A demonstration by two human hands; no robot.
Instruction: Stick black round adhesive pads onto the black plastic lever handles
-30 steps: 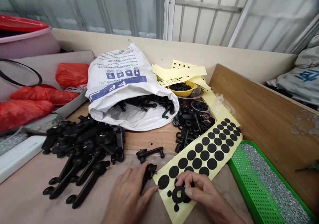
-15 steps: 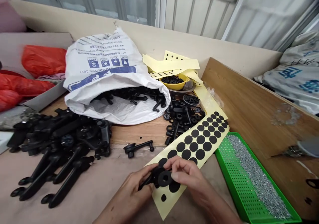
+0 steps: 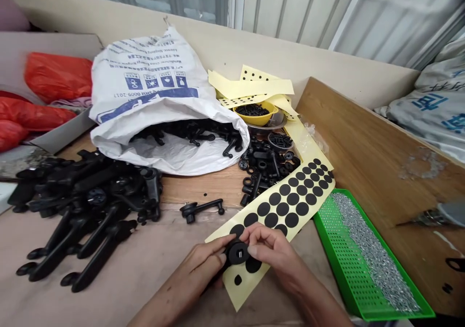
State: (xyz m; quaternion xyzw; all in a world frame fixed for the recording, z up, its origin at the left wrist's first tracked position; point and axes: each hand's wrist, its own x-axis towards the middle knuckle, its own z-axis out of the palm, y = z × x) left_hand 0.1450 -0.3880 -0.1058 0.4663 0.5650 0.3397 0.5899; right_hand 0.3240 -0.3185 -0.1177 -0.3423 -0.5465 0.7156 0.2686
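Observation:
My left hand (image 3: 205, 259) is closed around a black plastic part, whose body is mostly hidden by the fingers. A round black pad (image 3: 233, 255) with a hole in its middle lies against the part's round end, facing up. My right hand (image 3: 271, 249) pinches the pad's right edge between thumb and fingers. Under both hands stretches a yellow backing sheet (image 3: 236, 295) with rows of black round stickers (image 3: 271, 220). A single black crank handle (image 3: 201, 210) lies on the table just beyond my hands.
Black handles (image 3: 94, 196) pile up on the left. An open white sack (image 3: 152, 94) holds more. Small black parts (image 3: 261, 167) and a yellow bowl (image 3: 259, 118) of black pieces stand behind the sheet. At right are a green tray (image 3: 332, 249) of small metal pieces and a wooden board (image 3: 363, 147).
The pad has moved up and left and now lies over the part's round end, a light spot showing in its hole. My left thumb has come over near the pad's edge.

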